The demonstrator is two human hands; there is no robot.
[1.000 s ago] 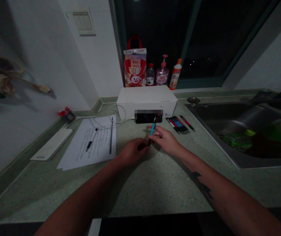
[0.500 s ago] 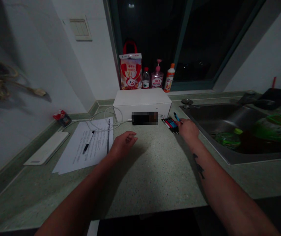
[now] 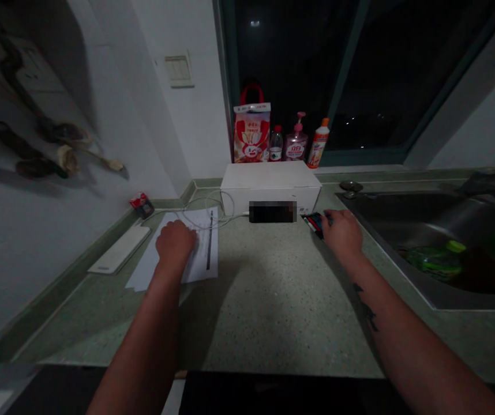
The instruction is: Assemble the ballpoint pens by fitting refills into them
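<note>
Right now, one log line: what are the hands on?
left hand: on paper, grip hidden | right hand: at pens, grip unclear

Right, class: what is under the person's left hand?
The left hand rests on printed paper, which shows around it. The part beneath the palm is covered, so whether anything else lies there cannot be seen.

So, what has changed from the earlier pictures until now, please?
The left hand moved from the counter onto the paper, over where the black pen lay. The right hand carried the blue pen from the middle to the pen bundle; that pen no longer shows. The box and phone stayed.
</note>
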